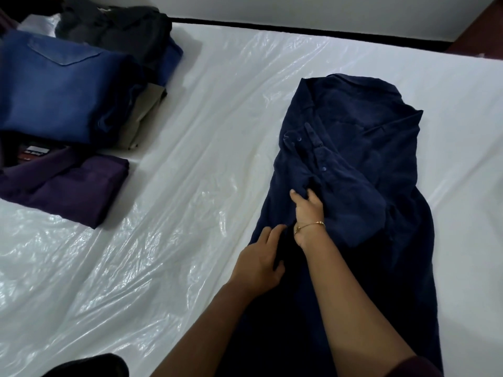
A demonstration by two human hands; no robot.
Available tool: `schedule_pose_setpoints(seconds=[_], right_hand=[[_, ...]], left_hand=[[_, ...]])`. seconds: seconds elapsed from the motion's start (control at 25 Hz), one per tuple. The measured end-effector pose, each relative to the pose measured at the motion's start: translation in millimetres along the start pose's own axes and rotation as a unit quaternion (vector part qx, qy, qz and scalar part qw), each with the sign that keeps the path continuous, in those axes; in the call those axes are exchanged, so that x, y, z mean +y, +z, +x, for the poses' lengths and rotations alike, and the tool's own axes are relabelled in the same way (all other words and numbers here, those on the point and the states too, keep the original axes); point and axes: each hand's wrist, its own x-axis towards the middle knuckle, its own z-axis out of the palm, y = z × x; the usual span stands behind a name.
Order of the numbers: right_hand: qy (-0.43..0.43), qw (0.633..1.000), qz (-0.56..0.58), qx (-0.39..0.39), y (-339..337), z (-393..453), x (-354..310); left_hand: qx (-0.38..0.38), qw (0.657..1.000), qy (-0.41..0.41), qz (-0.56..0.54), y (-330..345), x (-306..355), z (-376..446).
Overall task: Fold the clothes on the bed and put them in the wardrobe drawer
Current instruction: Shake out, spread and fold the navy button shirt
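So from the head camera you get a bed (190, 148) with a white mattress wrapped in shiny clear plastic, wrinkled all over and catching the light in glossy streaks. Lying on it, right of centre, is a dark navy button-up shirt (362, 148) in a soft, slightly fuzzy fabric, maybe corduroy. It's spread lengthwise with the collar at the far end, and one sleeve is folded across the front over the button placket.

The right hand (309, 208), with a thin gold bracelet (310, 225) on the wrist, is partly tucked under that folded sleeve; its fingers curl around the edge of the cloth and grip it. The left hand (258, 261) lies just beside it on the lower part of the shirt, fingers loosely spread and pressing flat on the fabric, not gripping anything.

Over on the left side of the bed there's a pile of already folded stuff, well apart from the shirt: a thick bright blue denim-looking piece (60, 85) with a pointed pocket flap, a deep purple folded garment (68, 186) nearest the camera, a beige-grey one (144, 118) peeking out from under the blue, and a rumpled dark grey heap (117, 28) at the far corner.
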Motion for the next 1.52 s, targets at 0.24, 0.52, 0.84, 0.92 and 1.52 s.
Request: schedule_pose_setpoints(seconds=[0.24, 0.52, 0.84, 0.92, 1.52], right_hand=[[0.037, 0.992, -0.118, 0.006, -2.1, -43.6, 29.7], [0.079, 0.996, -0.027, -0.022, -57.5, -84.9, 48.0], [0.127, 0.969, -0.082, -0.197, -59.2, -154.2, 106.0], [0.151, 0.956, -0.083, -0.238, -58.0, -162.8, 113.6], [-0.172, 0.896, -0.408, 0.04, -91.8, -207.9, 146.6]], left_hand=[[0.15, 0.973, -0.018, 0.174, 11.6, -4.3, -42.5], [0.192, 0.968, -0.008, 0.161, 46.8, 31.2, -93.5], [0.233, 0.948, -0.135, 0.171, 46.4, 6.6, -154.7], [0.233, 0.946, -0.137, 0.18, 42.8, 6.6, -164.8], [0.198, 0.918, -0.297, -0.171, 47.0, 14.1, -194.9]])
